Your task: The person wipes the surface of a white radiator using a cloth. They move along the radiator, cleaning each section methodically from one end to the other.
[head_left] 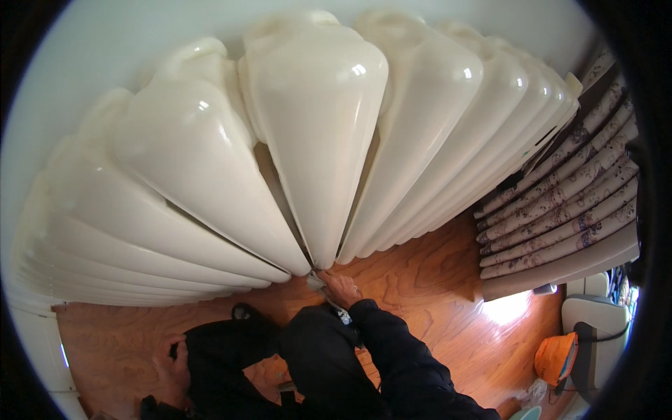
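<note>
A large cream radiator (320, 121) with broad, glossy columns stands against the wall in front of me. At the foot of one column, low near the floor, my right hand (341, 289) grips a grey cloth (316, 282), part of which hangs towards my knee. My left hand (173, 362) is at the lower left beside my dark-clad leg; a small black object (174, 350) shows at it, and whether it is held I cannot tell.
Patterned curtains (567, 194) hang to the right of the radiator. On the wood-look floor (420, 289) at the lower right are an orange bag (555, 359), clear plastic and part of a pale green container (526, 413). A chair-like item (596, 316) stands beside them.
</note>
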The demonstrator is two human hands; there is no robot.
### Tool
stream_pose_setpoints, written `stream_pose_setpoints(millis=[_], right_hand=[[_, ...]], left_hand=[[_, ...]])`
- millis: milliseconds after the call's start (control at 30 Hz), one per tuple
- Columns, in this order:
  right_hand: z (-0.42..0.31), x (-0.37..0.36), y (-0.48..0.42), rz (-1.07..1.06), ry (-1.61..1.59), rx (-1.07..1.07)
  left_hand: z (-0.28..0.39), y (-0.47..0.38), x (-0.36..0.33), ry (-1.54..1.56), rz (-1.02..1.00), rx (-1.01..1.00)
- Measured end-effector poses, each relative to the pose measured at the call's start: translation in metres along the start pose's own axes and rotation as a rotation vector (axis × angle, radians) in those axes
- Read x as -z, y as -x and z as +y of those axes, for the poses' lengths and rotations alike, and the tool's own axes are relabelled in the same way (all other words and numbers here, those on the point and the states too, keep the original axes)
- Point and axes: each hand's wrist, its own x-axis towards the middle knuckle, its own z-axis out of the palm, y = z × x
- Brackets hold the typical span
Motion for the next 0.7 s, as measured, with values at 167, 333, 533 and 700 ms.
stream_pose_setpoints(millis=[167, 333, 533, 700], right_hand=[[-0.045, 0.065, 0.008, 0.187, -0.197, 0.075], [-0.129, 0.186, 0.045, 0.407, -0.321, 0.096], [-0.24, 0.261, 0.103, 0.533, 0.02, 0.273], [-0.295, 0.225, 0.136, 0.288, -0.004, 0.602]], left_hand=[[0.016, 0.003, 0.002, -0.025, -0.019, 0.045], [0.04, 0.007, 0.003, -0.008, -0.03, -0.068], [0.118, 0.046, -0.015, 0.367, -0.333, -0.42], [0.166, 0.091, -0.055, 1.268, -0.624, -0.095]])
